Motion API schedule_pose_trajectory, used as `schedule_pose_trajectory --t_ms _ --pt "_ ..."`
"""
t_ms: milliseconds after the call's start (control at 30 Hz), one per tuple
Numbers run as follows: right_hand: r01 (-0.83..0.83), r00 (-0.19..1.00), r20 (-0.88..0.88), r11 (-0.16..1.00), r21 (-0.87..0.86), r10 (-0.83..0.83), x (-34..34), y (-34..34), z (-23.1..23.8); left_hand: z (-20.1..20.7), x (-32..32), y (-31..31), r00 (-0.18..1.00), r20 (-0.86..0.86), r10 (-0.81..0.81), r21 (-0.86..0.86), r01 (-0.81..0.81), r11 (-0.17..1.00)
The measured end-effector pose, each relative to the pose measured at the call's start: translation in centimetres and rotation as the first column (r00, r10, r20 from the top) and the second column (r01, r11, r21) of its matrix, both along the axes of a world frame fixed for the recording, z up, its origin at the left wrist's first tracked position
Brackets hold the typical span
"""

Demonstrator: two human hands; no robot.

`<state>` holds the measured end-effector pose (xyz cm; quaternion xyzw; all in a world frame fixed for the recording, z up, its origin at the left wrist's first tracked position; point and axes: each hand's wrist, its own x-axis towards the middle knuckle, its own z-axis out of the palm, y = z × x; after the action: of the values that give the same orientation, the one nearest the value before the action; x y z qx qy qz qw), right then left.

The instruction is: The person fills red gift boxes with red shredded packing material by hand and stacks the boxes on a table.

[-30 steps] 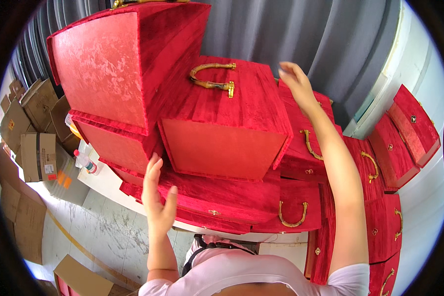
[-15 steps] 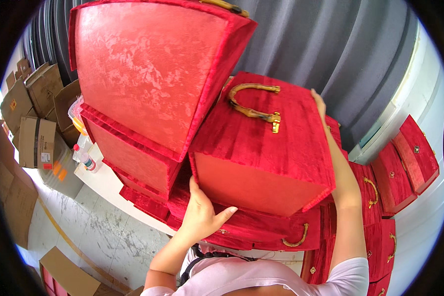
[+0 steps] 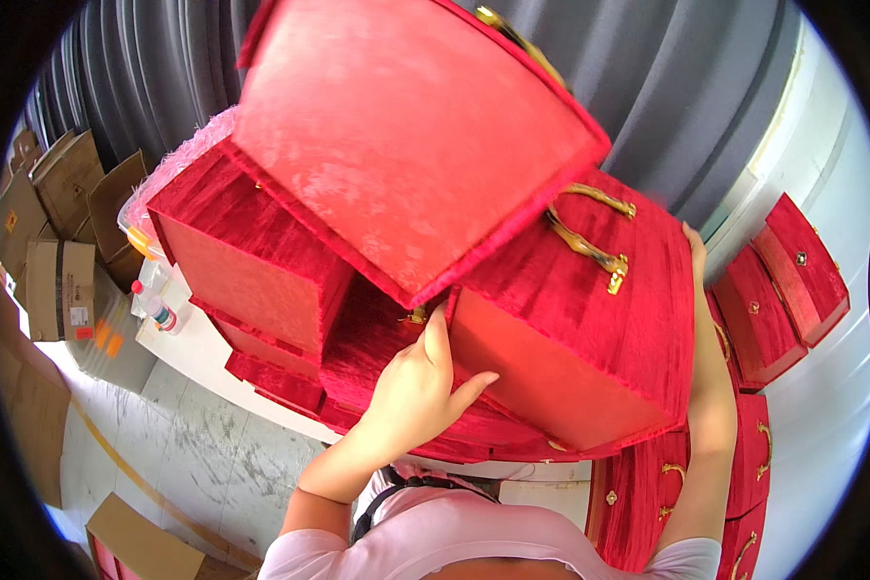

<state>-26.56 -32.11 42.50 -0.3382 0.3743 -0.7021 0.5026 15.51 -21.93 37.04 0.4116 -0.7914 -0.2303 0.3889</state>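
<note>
Red velvet-covered rectangular box point(image 3: 609, 338) with curved bamboo-like handle point(image 3: 588, 249) is flanked by the hands — near left edge met by left hand point(image 3: 411, 391), thumb spread; far right side by right hand point(image 3: 695, 253), finger closure undeterminable.

Pretty bright here; my top red box point(image 3: 411, 145) looks kinda blurry and shiny, fisheye edges bend to black.

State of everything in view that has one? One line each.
Left hand: open, fingers at near-left corner of the box below
Box between hands: looks shut
Right hand: partly hidden, at that box's right side
Upper red box: tilted
Bottle: upright, cap on
Lower-left carton: flap open
Grey curtain: hanging in folds
</note>
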Motion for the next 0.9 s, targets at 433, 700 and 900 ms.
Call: schedule_pose_trajectory --t_ms 433,700,900 --pt "0.15 0.985 0.117 0.967 -0.208 -0.128 -8.0 15.7 -6.4 -0.8 -5.8 0.2 0.962 0.045 -0.269 -0.34 0.268 0.902" --pt "0.618 0.783 0.168 0.78 -0.1 -0.599 -6.6 28.7 -6.4 -0.6 -8.7 2.8 0.893 0.152 -0.424 -0.412 0.447 0.794" --pt "0.977 0.198 0.039 0.195 -0.081 -0.979 -2.9 44.2 -7.7 -1.6 -12.9 5.5 0.707 0.129 -0.696 -0.263 0.701 0.663"
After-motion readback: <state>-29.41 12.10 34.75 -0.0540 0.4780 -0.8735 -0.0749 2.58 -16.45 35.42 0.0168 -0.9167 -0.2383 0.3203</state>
